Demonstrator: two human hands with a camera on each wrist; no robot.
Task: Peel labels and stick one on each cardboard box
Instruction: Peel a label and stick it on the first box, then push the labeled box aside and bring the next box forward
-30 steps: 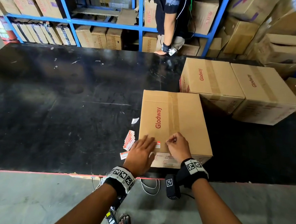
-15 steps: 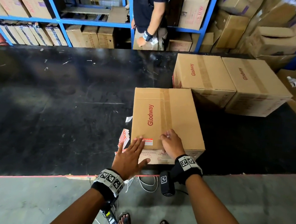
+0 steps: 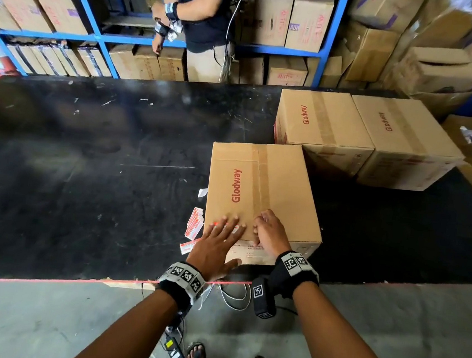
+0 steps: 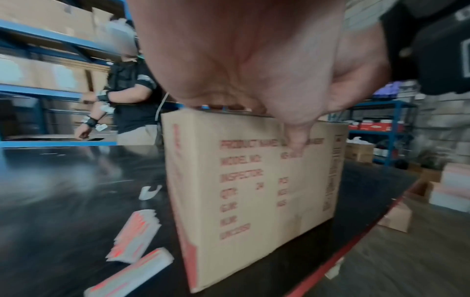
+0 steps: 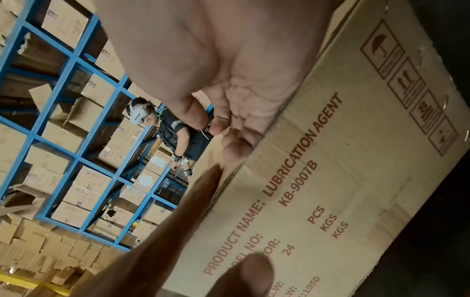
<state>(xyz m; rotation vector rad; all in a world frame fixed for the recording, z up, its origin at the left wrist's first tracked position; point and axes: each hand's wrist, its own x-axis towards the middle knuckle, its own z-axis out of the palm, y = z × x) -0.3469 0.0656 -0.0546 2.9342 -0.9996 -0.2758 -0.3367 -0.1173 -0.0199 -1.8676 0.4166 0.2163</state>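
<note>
The nearest Glodway cardboard box (image 3: 266,187) stands at the table's front edge. A red-and-white label (image 3: 235,230) lies on its top near the front left corner. My left hand (image 3: 223,233) presses flat on that label with straight fingers, covering most of it; the left wrist view shows the palm (image 4: 241,60) over the box's printed front (image 4: 254,191). My right hand (image 3: 270,233) rests beside it on the box top, fingers loosely curled and holding nothing. The right wrist view shows its palm (image 5: 229,80) over the box edge (image 5: 330,160).
A fanned stack of labels (image 3: 195,225) and a loose strip (image 3: 188,246) lie on the black table (image 3: 83,177) left of the box, with a white paper scrap (image 3: 203,192). Two more Glodway boxes (image 3: 322,121) (image 3: 402,135) sit behind right. A person (image 3: 199,20) stands by blue shelves (image 3: 104,38).
My left hand has slid forward from the box's front edge onto the top and now covers the label. The right hand stays put. The person at the back has stepped left.
</note>
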